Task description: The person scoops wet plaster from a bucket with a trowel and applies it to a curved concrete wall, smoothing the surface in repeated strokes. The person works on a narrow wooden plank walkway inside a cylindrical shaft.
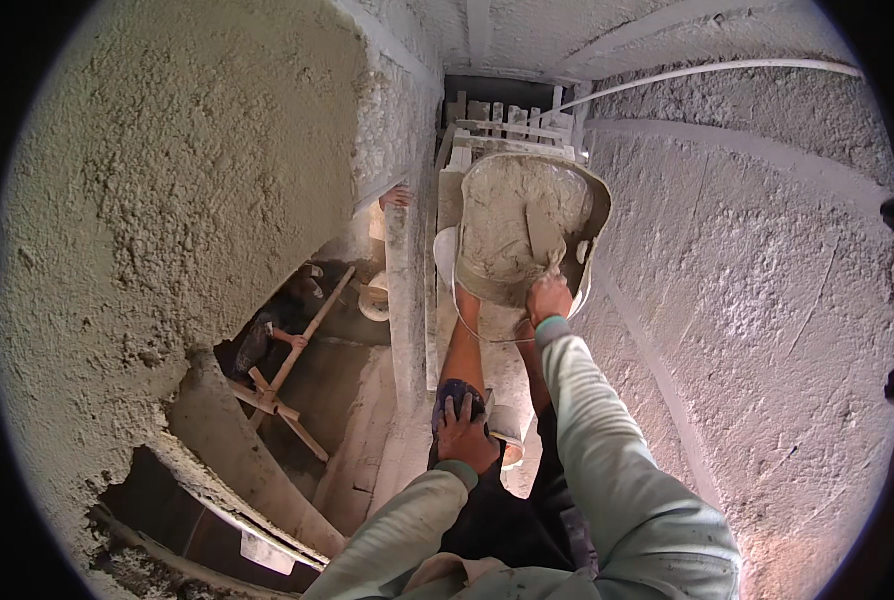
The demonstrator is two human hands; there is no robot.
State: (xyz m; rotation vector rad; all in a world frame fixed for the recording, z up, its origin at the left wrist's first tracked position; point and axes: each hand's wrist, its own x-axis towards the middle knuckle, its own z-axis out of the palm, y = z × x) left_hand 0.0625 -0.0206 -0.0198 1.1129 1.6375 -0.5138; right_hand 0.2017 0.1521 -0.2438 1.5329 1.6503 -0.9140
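Observation:
In front of me stands a tub (603, 205) of wet grey mortar (502, 200), its inner walls smeared with the same stuff. My right hand (549, 298) is closed around the handle of a trowel (544, 235) at the tub's near right side. The trowel's mortar-coated blade lies over the mortar, pointing away from me. A thin wire handle (512, 341) hangs across the tub's near side. My left hand (465, 438) rests on my left knee with its fingers spread and holds nothing.
Rough mortar-covered walls (217, 140) rise on both sides. Wooden planks (512, 130) lie beyond the tub. Below left, past an opening, another person's hand (292, 340) is by a wooden pole (312, 330). Another hand (397, 197) touches an upright post (403, 300).

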